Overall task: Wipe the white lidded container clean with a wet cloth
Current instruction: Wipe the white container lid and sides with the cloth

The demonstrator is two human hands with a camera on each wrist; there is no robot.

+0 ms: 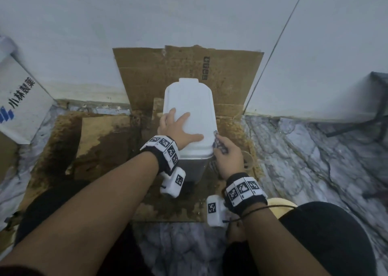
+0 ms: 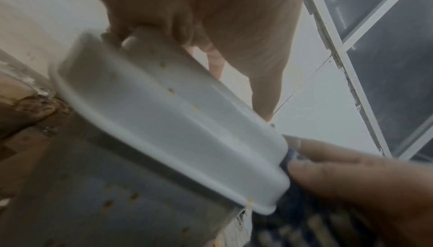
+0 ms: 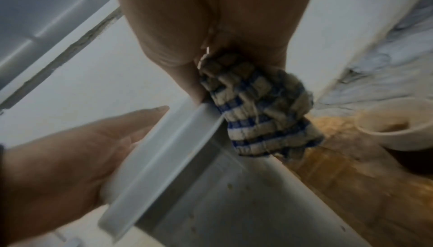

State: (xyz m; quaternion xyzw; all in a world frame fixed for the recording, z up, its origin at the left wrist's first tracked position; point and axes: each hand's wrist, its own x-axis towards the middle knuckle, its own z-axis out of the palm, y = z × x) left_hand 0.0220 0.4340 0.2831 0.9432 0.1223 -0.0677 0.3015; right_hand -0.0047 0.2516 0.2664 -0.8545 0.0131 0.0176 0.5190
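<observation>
A white lidded container [image 1: 189, 105] stands upright on wet cardboard [image 1: 100, 137] against the wall. My left hand [image 1: 178, 126] lies flat on the near part of its lid [image 2: 164, 106], fingers spread and straight. My right hand [image 1: 227, 156] grips a bunched blue-and-white checked cloth [image 3: 257, 113] and presses it against the lid's right edge near the front corner [image 3: 211, 110]. Small yellowish specks dot the container's side [image 2: 133, 195] and the lid rim.
A white box with blue print [image 1: 19, 103] leans at the left. A small cup-like bowl [image 3: 398, 130] sits on the cardboard to the container's right. A dark metal stand [image 1: 375, 107] is at the far right. Marbled floor [image 1: 304, 160] surrounds the cardboard.
</observation>
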